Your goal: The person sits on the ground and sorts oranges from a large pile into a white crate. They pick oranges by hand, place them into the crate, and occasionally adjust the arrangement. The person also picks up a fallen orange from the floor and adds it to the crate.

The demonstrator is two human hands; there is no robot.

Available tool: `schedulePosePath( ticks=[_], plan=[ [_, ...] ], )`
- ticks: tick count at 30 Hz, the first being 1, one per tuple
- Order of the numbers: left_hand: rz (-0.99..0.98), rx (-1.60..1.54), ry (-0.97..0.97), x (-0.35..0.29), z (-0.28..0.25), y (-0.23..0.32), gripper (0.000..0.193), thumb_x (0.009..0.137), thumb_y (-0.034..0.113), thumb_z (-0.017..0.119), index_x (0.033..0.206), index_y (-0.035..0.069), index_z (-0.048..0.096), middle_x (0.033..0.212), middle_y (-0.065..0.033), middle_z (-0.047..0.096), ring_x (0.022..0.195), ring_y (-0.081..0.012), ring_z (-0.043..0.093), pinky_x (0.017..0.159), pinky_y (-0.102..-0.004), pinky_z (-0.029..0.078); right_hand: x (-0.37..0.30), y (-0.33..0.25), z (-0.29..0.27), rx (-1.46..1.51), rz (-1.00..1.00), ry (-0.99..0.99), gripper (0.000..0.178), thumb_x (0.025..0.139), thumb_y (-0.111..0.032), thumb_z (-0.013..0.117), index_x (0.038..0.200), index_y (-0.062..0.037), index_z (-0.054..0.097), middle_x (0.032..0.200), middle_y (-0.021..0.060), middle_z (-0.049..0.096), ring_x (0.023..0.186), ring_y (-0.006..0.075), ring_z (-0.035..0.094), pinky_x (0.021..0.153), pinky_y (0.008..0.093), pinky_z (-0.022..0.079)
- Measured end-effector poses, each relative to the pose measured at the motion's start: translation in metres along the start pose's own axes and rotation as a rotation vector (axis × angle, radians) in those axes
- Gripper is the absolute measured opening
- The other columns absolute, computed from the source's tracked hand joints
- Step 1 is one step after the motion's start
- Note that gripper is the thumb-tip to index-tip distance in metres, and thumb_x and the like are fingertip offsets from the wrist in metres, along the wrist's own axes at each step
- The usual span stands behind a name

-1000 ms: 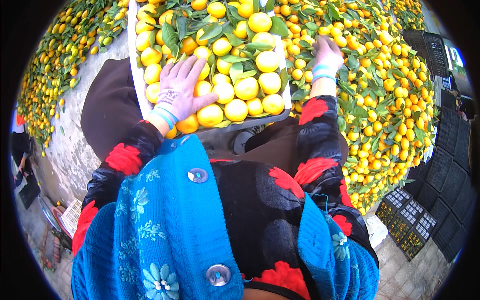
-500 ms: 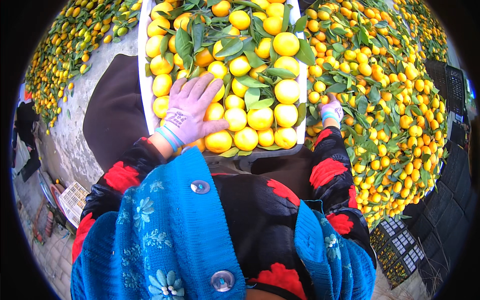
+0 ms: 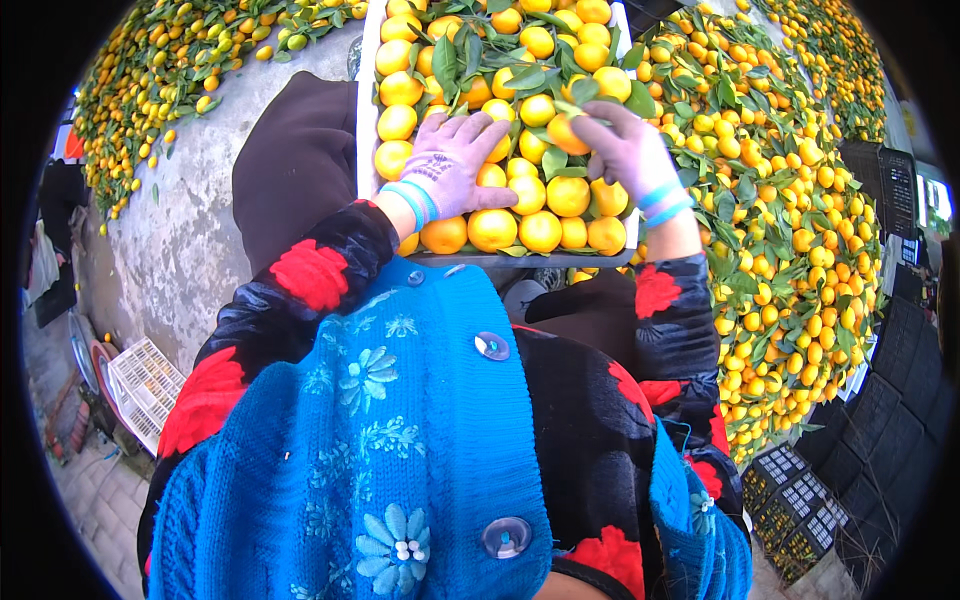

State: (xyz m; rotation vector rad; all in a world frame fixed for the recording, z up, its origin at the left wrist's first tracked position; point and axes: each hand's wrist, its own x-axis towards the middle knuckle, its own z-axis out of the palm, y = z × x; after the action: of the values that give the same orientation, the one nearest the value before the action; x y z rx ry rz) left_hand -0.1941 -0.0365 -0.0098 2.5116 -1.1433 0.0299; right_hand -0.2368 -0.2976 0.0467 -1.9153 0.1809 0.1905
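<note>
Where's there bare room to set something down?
Grey floor on the left, between the left fruit pile and the dark trouser leg. Crowded: the white-walled crate, packed with fruit under the left hand and right hand; the right fruit pile beside it.

"What's underfoot?"
"A brightly lit, stained concrete floor (image 3: pixel 165 270) at left, and grey paving blocks (image 3: pixel 105 490) toward the lower-left rim."
"And around the edges?"
"Black plastic crates (image 3: pixel 885 440) massed at right; a white slatted crate (image 3: pixel 148 375) at lower left."
</note>
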Motion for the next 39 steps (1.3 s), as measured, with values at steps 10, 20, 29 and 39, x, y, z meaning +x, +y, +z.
schedulePosePath(
  ticks=[10,20,29,39],
  plan=[
    [-0.047,-0.082,-0.111,0.002,-0.026,0.01,0.082,0.068,0.062,0.071,0.13,0.01,0.052,0.13,-0.0141,0.052,0.125,-0.0328,0.048,0.108,-0.0494,0.028,0.019,-0.026,0.07,-0.909,-0.034,-0.326,0.052,0.096,-0.053,0.039,0.102,-0.0107,0.069,0.093,0.0199,0.069,0.087,0.0395,0.066,0.078,0.0502,0.051],
    [-0.048,-0.086,-0.079,0.002,-0.018,0.008,0.08,0.067,0.061,0.071,0.127,0.011,0.054,0.127,-0.0135,0.056,0.122,-0.0323,0.051,0.105,-0.0474,0.03,0.004,-0.006,0.079,-0.758,-0.247,-0.065,0.038,0.095,-0.041,0.049,0.101,-0.0073,0.064,0.093,0.019,0.069,0.083,0.0401,0.065,0.073,0.0498,0.05],
    [-0.031,-0.099,-0.085,0.002,-0.018,0.008,0.079,0.068,0.061,0.071,0.125,0.008,0.053,0.127,-0.0147,0.055,0.12,-0.0318,0.053,0.103,-0.0459,0.032,0.007,0.0,0.069,-1.001,-0.203,0.095,0.035,0.092,-0.041,0.054,0.088,-0.0104,0.071,0.076,0.0143,0.069,0.076,0.0336,0.067,0.07,0.0447,0.045],
    [-0.081,-0.092,-0.065,0.0,-0.018,0.008,0.08,0.064,0.059,0.075,0.127,0.012,0.055,0.13,-0.0121,0.054,0.125,-0.0288,0.049,0.11,-0.0473,0.027,-0.002,0.007,0.079,-0.869,-0.155,0.125,0.051,0.074,-0.05,0.072,0.109,-0.0135,0.067,0.1,0.0154,0.068,0.095,0.0327,0.065,0.084,0.0452,0.045]
  ],
)
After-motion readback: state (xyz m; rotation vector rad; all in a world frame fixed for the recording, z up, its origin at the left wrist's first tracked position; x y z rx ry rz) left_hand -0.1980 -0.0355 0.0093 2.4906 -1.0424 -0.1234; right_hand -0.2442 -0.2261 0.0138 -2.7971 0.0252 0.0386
